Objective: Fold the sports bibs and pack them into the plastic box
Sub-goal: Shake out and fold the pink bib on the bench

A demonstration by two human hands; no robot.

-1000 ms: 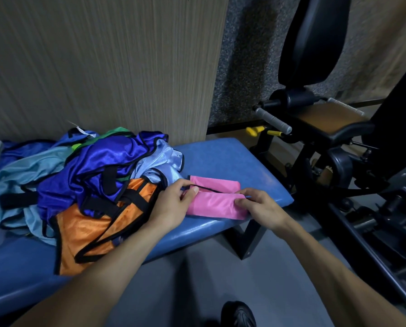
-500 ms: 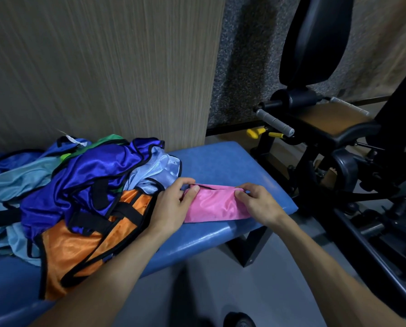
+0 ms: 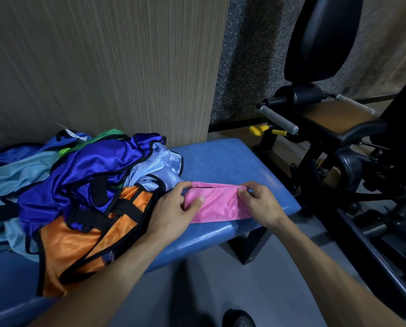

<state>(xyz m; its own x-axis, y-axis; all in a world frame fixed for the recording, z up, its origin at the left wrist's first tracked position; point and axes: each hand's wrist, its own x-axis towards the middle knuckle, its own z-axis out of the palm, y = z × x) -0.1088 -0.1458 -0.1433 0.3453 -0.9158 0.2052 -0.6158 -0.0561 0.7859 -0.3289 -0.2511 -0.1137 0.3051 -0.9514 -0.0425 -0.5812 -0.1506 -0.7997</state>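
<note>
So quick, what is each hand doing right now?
Left hand: pinching the left end of the folded pink satin bib.
Right hand: pinching that bib's right end.

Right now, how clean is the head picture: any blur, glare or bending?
Head view: dim overall; wall panel streaked with motion blur; pink bib and both hands sharp; soft sheen on the bench edge; wide-angle bending toward the edges.

Left hand (image 3: 173, 208) at frame centre, fingers curled, thumb pressed flat; right hand (image 3: 259, 204) just right, fingertips pinching; forearms entered from bottom.
</note>
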